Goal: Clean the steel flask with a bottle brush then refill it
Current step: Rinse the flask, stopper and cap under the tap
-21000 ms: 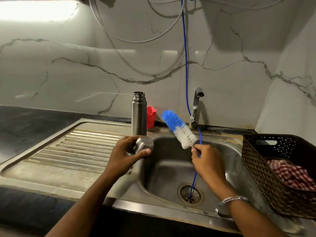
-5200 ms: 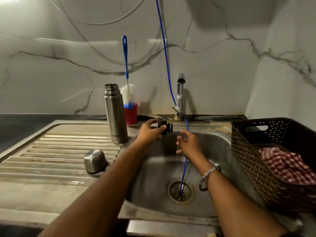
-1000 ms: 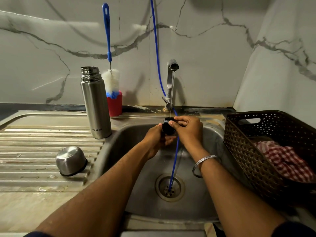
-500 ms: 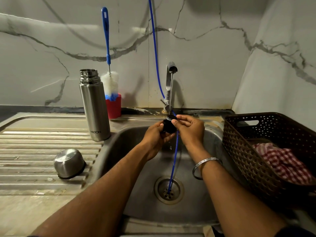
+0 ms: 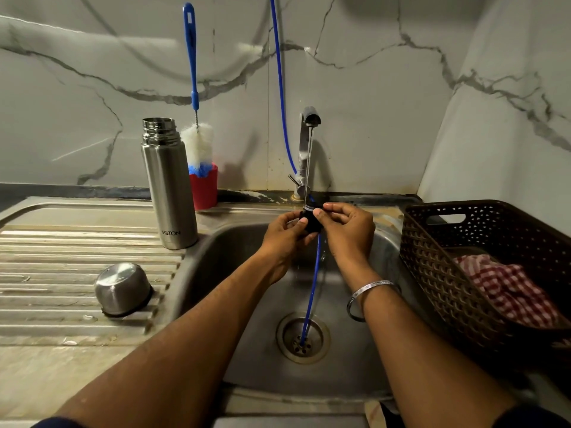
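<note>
The steel flask stands upright and uncapped on the drainboard, left of the sink basin. Its steel cup lid lies upside down on the ribs in front. The bottle brush stands head-down in a red cup behind the flask. Over the basin, my left hand and my right hand both hold the small black stopper under a thin stream of water from the tap.
A blue hose runs down the wall, behind my hands, into the drain. A brown plastic basket with a red checked cloth stands on the right. A marble wall lies behind.
Both hands stay on the stopper under the stream, shifting their fingers around it slightly. The flask, the lid and the brush have not moved.
</note>
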